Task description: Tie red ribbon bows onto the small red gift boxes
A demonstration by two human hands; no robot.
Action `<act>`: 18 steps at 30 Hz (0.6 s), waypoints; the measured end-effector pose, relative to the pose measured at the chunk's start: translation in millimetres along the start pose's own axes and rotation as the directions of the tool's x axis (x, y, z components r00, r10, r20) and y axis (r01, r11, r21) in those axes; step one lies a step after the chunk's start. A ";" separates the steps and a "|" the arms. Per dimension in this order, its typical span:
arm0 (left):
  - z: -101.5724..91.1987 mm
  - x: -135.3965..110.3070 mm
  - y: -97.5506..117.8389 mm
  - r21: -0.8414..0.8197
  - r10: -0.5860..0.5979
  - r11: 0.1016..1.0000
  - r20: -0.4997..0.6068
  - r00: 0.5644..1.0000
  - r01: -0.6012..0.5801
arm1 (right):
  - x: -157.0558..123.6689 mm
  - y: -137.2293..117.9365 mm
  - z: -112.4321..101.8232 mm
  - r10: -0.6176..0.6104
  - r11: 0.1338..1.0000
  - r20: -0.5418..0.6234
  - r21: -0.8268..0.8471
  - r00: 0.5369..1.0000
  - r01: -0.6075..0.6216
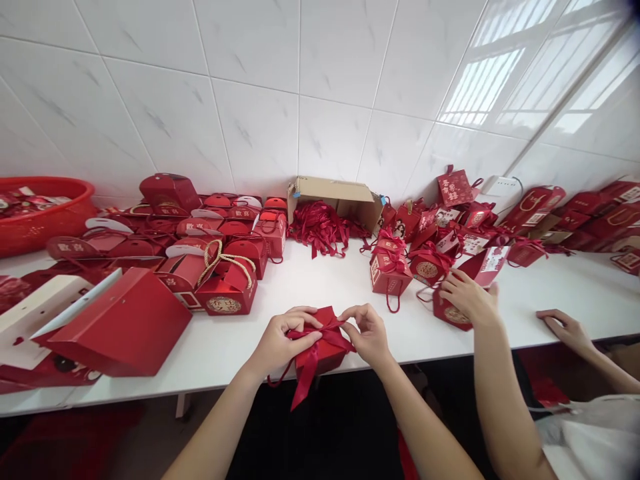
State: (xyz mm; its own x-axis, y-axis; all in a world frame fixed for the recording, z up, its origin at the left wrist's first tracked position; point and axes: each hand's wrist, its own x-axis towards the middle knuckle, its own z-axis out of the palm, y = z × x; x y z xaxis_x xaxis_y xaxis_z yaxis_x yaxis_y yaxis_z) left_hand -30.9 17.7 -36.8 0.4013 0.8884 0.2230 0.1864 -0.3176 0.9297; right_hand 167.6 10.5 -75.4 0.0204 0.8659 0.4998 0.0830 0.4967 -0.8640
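Note:
A small red gift box (323, 359) sits at the table's front edge, right before me. Across its top runs a red satin ribbon (311, 363) in a bow, one tail hanging down the front. My left hand (286, 340) pinches the ribbon on the left side, thumb against fingers. On the other side, my right hand (369, 335) holds a loop of the same ribbon between thumb and fingertips. A thin dark red cord handle (280, 380) sticks out at the box's lower left. The box's back is partly hidden by the ribbon and fingers.
An open cardboard box (340, 187) with a heap of red ribbons (320, 227) stands by the wall. Red gift boxes (227, 290) crowd the left; ribboned boxes (393, 267) stand right. A co-worker's hand (467, 297) touches another box. A red basin (45, 220) is far left.

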 end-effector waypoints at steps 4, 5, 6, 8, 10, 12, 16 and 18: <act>-1.7 1.4 3.3 0.012 0.004 1.000 0.022 1.000 -0.004 | -0.4 1.0 -2.1 -0.026 0.999 -0.008 -0.021 1.000 0.026; -1.2 2.1 4.0 0.000 -0.001 1.000 0.014 1.000 0.001 | 0.2 0.2 -2.2 -0.035 0.999 0.000 -0.022 0.999 0.035; -0.3 2.8 4.3 -0.013 -0.011 1.000 -0.003 1.000 0.011 | 0.9 -0.9 -2.2 -0.045 0.999 0.011 -0.025 0.999 0.046; 2.7 3.9 4.1 -0.033 -0.039 0.999 -0.058 0.998 0.037 | 2.7 -3.9 -1.6 -0.064 0.997 0.034 -0.041 0.997 0.065; 6.0 4.2 3.1 -0.031 -0.063 0.998 -0.096 0.993 0.060 | 4.3 -7.3 -0.2 -0.067 0.995 0.038 -0.072 0.997 0.069; 7.9 3.7 2.3 -0.022 -0.078 0.997 -0.093 0.993 0.076 | 5.3 -9.7 2.1 -0.055 0.994 0.025 -0.092 0.998 0.057; 7.1 2.1 3.3 -0.005 -0.092 0.996 -0.070 0.993 0.092 | 5.0 -9.5 6.1 -0.059 0.993 -0.024 -0.099 0.998 0.057; 6.1 1.8 4.8 0.002 -0.102 0.995 -0.077 0.992 0.103 | 4.2 -7.7 5.5 -0.088 0.991 -0.043 -0.107 0.995 0.083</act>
State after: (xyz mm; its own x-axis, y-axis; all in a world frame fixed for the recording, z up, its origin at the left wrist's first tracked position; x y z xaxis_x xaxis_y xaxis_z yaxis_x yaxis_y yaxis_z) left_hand -23.8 15.8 -33.7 0.3103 0.9390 0.1483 0.2283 -0.2251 0.9472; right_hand 161.6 10.7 -67.0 0.0561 0.8152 0.5764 0.1910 0.5579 -0.8076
